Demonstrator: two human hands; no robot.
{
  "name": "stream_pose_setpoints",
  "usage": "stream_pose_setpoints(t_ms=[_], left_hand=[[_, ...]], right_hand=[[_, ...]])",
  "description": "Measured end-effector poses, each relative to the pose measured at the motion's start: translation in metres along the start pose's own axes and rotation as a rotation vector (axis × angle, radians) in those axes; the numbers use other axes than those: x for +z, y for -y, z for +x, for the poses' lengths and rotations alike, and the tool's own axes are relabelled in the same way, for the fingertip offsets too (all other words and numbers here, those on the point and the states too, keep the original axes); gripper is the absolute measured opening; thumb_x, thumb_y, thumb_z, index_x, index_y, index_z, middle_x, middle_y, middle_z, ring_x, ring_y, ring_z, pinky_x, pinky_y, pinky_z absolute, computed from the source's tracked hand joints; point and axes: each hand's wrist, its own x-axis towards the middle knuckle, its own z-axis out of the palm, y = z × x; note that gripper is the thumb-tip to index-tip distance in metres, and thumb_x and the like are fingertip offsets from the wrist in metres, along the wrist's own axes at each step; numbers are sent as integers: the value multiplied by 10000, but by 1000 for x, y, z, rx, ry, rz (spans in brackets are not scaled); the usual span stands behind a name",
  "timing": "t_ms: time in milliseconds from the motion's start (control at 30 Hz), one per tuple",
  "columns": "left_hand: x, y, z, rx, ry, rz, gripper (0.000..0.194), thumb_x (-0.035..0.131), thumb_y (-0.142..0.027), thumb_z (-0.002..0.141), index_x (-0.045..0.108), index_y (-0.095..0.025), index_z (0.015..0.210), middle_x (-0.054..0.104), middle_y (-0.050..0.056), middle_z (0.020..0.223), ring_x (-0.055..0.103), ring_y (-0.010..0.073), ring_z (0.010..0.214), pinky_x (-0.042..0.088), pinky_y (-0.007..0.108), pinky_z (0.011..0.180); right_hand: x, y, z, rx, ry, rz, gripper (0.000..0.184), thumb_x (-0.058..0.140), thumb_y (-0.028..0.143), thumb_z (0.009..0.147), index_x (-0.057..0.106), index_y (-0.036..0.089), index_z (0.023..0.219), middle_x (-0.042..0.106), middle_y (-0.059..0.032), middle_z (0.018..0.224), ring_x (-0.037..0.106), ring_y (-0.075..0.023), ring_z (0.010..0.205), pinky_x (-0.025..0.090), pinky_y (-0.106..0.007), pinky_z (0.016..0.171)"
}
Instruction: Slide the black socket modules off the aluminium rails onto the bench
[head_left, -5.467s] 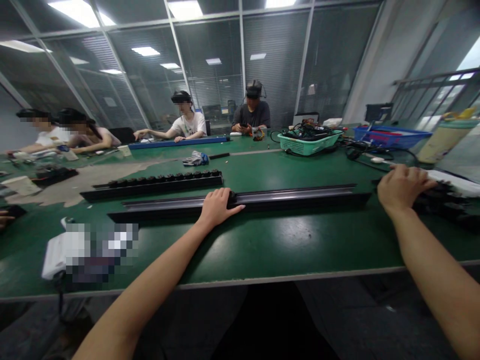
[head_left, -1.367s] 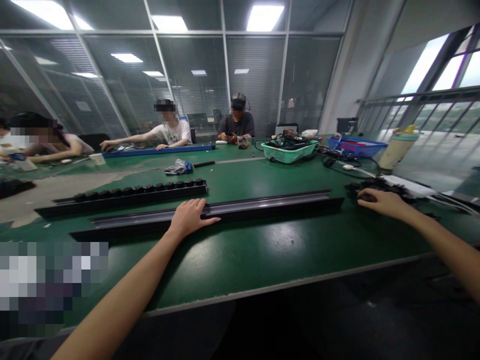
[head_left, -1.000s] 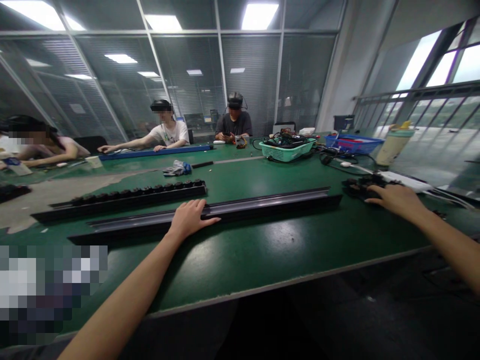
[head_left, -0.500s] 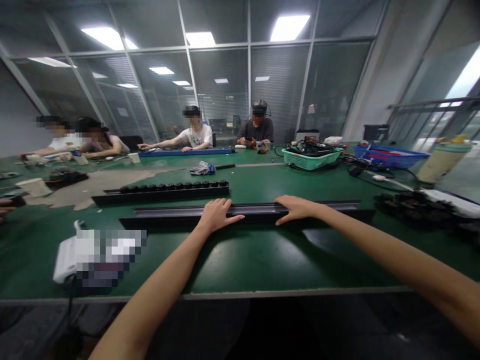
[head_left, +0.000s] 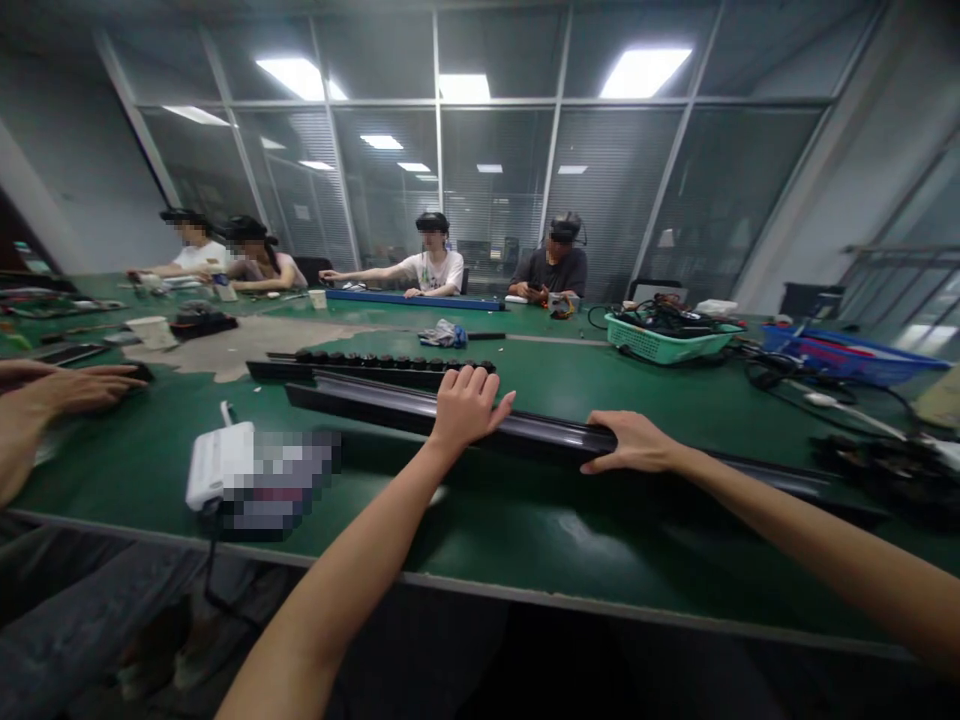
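Note:
A long black channel-shaped rail [head_left: 375, 402] lies slanted across the green table in front of me, its left end farther away than its right. My left hand [head_left: 466, 405] is closed over the rail near its middle, thumb on the near side. To the right, my right hand [head_left: 634, 442] grips the same rail, fingers over the far edge and thumb at the near side. Just behind the rail's left part lies another black rail [head_left: 274, 370] bearing a row of several round black pieces [head_left: 360, 360].
A white box-like device [head_left: 219, 465] with a cable sits at the left. Another person's hand [head_left: 82, 390] rests at the far left. A green basket [head_left: 660, 345] of cables and a blue basket [head_left: 847, 360] stand at the back right. Several people sit across the table.
The rail has turned from nearly level to slanted, its left end moving away and its right end nearer. Both hands stay on it. My view has swung left, bringing in another person's hand.

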Motion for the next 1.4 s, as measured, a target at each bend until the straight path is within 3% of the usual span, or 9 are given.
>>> stream_pose_setpoints(t_ms=[133, 167, 233, 367, 433, 733, 1000, 1233, 1400], left_hand=[[-6, 1, 2, 86, -264, 9, 311, 433, -425, 1009, 632, -203, 919, 667, 115, 923, 545, 274, 870, 316, 429, 772], [-7, 0, 2, 103, -280, -3, 298, 438, -418, 1005, 626, -206, 914, 667, 113, 921, 545, 271, 866, 315, 427, 770], [-6, -3, 3, 139, -224, -19, 283, 451, -412, 998, 617, -214, 881, 659, 98, 876, 532, 259, 811, 310, 419, 744], [-8, -10, 5, 149, 46, -39, 324, 418, -432, 1011, 622, -230, 860, 664, 110, 888, 553, 276, 842, 331, 430, 758], [-9, -13, 7, 133, 112, -58, 338, 406, -437, 1015, 627, -230, 865, 664, 122, 908, 559, 288, 864, 342, 439, 768], [-4, -16, 10, 161, 42, -65, 338, 422, -422, 1018, 614, -227, 819, 634, 110, 829, 541, 283, 812, 341, 421, 724], [3, -18, 11, 174, -1, -131, 310, 462, -409, 1002, 593, -230, 786, 606, 99, 796, 518, 275, 785, 316, 403, 690], [5, -19, 10, 219, -11, -89, 318, 449, -403, 1011, 585, -226, 785, 589, 97, 776, 517, 273, 776, 337, 401, 679], [5, -18, 10, 203, -6, -102, 297, 454, -390, 1003, 582, -229, 788, 585, 96, 774, 517, 280, 777, 332, 401, 670]], right_hand=[[-28, 2, -19, 113, -85, 29, 696, 702, 794, 681, 639, 221, 1070, 724, -85, 1043, 652, -280, 919, 452, -367, 782], [-34, 1, -23, 144, -106, 29, 692, 697, 794, 683, 644, 222, 1069, 727, -81, 1024, 654, -277, 903, 454, -365, 773], [-44, -2, -33, 206, -149, 16, 680, 680, 794, 695, 659, 221, 1060, 735, -82, 1005, 657, -277, 882, 459, -366, 764], [-54, -20, -54, 384, -234, -29, 726, 645, 820, 693, 686, 212, 1088, 746, -113, 1068, 672, -309, 902, 483, -389, 765], [-54, -34, -66, 483, -248, -45, 779, 618, 848, 690, 686, 205, 1124, 742, -133, 1118, 680, -332, 940, 496, -404, 778], [-35, -95, -146, 927, -163, -132, 919, 597, 893, 660, 640, 162, 1216, 703, -221, 1224, 667, -416, 1106, 514, -470, 850], [-16, -120, -209, 1103, -130, -79, 883, 608, 904, 634, 660, 163, 1113, 712, -217, 1176, 676, -418, 1080, 526, -485, 821], [-11, -134, -227, 1182, -185, -126, 917, 613, 887, 640, 659, 137, 1166, 697, -252, 1220, 668, -438, 1108, 538, -511, 836], [-16, -160, -231, 1263, -196, -139, 946, 645, 866, 632, 666, 114, 1205, 695, -279, 1199, 670, -449, 1101, 544, -527, 835]])
